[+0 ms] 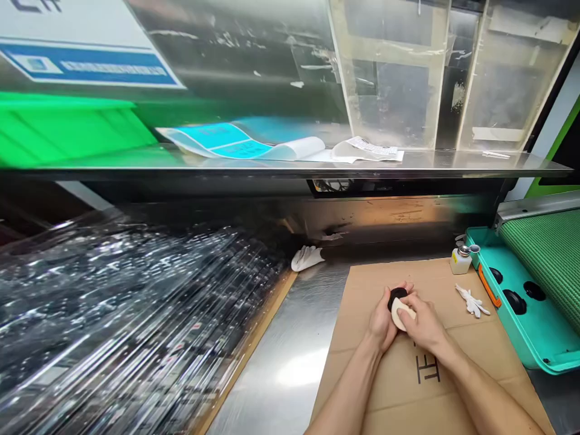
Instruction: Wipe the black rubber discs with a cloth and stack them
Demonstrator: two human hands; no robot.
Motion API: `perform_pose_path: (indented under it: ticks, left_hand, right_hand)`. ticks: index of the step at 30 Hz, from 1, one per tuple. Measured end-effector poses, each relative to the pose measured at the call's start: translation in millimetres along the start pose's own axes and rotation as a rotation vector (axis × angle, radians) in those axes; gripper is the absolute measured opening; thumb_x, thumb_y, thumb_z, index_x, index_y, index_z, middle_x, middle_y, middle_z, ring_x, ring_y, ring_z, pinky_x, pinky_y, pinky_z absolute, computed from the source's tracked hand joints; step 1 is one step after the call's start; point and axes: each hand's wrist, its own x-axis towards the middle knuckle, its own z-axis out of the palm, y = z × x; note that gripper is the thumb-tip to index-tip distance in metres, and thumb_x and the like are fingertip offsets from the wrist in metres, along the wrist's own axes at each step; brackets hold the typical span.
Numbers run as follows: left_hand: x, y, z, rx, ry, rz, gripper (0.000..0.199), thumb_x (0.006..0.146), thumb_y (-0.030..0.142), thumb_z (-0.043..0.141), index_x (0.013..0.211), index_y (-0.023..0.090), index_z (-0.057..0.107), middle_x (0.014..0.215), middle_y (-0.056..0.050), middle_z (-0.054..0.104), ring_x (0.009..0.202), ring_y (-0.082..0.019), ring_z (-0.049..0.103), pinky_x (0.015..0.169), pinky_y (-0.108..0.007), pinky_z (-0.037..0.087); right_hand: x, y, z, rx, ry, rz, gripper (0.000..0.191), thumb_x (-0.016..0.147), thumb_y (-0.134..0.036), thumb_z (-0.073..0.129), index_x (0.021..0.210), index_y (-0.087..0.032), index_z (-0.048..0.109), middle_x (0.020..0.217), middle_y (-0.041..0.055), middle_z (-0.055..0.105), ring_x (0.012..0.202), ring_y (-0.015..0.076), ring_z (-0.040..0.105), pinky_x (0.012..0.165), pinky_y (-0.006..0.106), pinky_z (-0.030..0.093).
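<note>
Over the cardboard sheet (pixel 362 386), my two hands meet in front of me. My left hand (pixel 382 323) is closed around a black round disc (pixel 397 295), whose dark face shows between thumb and fingers. In my right hand (pixel 423 320) is a cream-coloured round pad (pixel 401 315), pinched by thumb and fingers and held against the disc's lower edge. Part of the disc is hidden behind the pad and my right fingers.
A teal tray (pixel 539 338) with several black round parts stands at right beside a green conveyor belt (pixel 548 260). Near it are a small pump bottle (pixel 461 261) and crumpled white material (pixel 473 302). Plastic-wrapped goods (pixel 136 314) fill the left; a metal shelf (pixel 290 166) spans the back.
</note>
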Motion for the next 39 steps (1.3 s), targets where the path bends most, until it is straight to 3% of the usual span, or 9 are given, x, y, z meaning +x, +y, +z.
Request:
perform_pose_path:
  ticks: [4,9,14,17,21,25,27,35,39]
  left_hand:
    - [-1.3,-0.8,0.3,0.047,-0.020,-0.023,0.041,0.099,0.043,0.046,0.113,0.011,0.068,0.119,-0.016,0.070,0.117,-0.027,0.064,0.107,-0.040,0.046]
    - [-3.3,2.5,-2.1,0.059,0.058,-0.078,0.039,0.098,0.042,0.047,0.106,0.010,0.070,0.114,-0.017,0.072,0.113,-0.028,0.066,0.103,-0.043,0.051]
    - [-0.8,-0.9,-3.4,0.064,0.067,-0.011,0.036,0.099,0.036,0.048,0.104,0.008,0.070,0.116,-0.019,0.071,0.113,-0.027,0.066,0.102,-0.043,0.052]
    - [0.7,-1.6,-5.0,0.040,0.057,-0.068,0.039,0.100,0.039,0.045,0.106,0.009,0.070,0.116,-0.019,0.072,0.113,-0.027,0.067,0.103,-0.042,0.052]
    - [2.0,0.1,-7.3,0.029,0.087,-0.075,0.040,0.101,0.039,0.042,0.109,0.009,0.068,0.117,-0.018,0.071,0.115,-0.027,0.066,0.103,-0.045,0.052]
    - [1.9,1.1,-8.3,-0.002,0.030,-0.105,0.044,0.101,0.041,0.041,0.116,0.009,0.067,0.123,-0.020,0.069,0.120,-0.029,0.063,0.107,-0.047,0.048]
    - [0.9,1.8,-8.3,0.003,0.018,-0.092,0.043,0.101,0.040,0.041,0.118,0.010,0.067,0.124,-0.019,0.069,0.122,-0.029,0.062,0.108,-0.047,0.047]
    - [-3.6,2.6,-5.2,0.087,0.065,-0.073,0.036,0.100,0.037,0.046,0.106,0.010,0.068,0.117,-0.017,0.072,0.117,-0.027,0.065,0.105,-0.043,0.050]
    - [-6.8,-0.5,-3.4,0.157,0.059,-0.104,0.039,0.100,0.040,0.047,0.102,0.008,0.069,0.112,-0.019,0.073,0.111,-0.028,0.068,0.099,-0.042,0.054]
  right_hand:
    - [5.3,0.3,-3.1,0.178,0.072,0.023,0.022,0.088,-0.030,0.055,0.102,-0.021,0.070,0.095,0.0019,0.073,0.081,0.0158,0.067,0.074,0.024,0.050]
    - [13.7,6.5,-12.7,0.106,-0.175,0.037,0.015,0.080,-0.025,0.062,0.086,-0.022,0.075,0.084,-0.0004,0.073,0.072,0.0148,0.065,0.064,0.021,0.045]
    - [7.2,7.6,-12.8,-0.233,0.148,0.063,0.030,0.095,-0.030,0.047,0.115,-0.024,0.069,0.099,0.0056,0.075,0.085,0.0192,0.068,0.073,0.025,0.046]
    - [3.4,0.9,-2.2,-0.392,0.075,-0.027,0.034,0.097,-0.036,0.047,0.127,-0.029,0.063,0.101,0.0061,0.075,0.085,0.0204,0.069,0.073,0.026,0.046]
    - [3.4,-5.8,9.1,-0.591,0.085,0.139,0.043,0.102,-0.045,0.039,0.140,-0.033,0.055,0.090,0.0086,0.075,0.074,0.0219,0.069,0.068,0.029,0.046]
    - [3.4,-6.8,18.7,-0.610,0.085,0.088,0.045,0.101,-0.048,0.041,0.142,-0.035,0.053,0.088,0.0099,0.074,0.071,0.0219,0.068,0.070,0.031,0.047]
    - [3.0,-6.4,21.3,-0.572,0.116,0.159,0.045,0.101,-0.047,0.039,0.142,-0.033,0.054,0.086,0.0101,0.074,0.069,0.0213,0.068,0.071,0.031,0.048]
    - [3.8,-9.4,8.0,-0.506,0.088,0.194,0.046,0.100,-0.048,0.040,0.141,-0.034,0.055,0.092,0.0088,0.075,0.077,0.0238,0.069,0.071,0.031,0.047]
    - [10.9,-6.6,-3.4,-0.480,0.045,0.118,0.043,0.098,-0.051,0.044,0.137,-0.038,0.059,0.096,0.0070,0.076,0.083,0.0243,0.069,0.074,0.032,0.047]
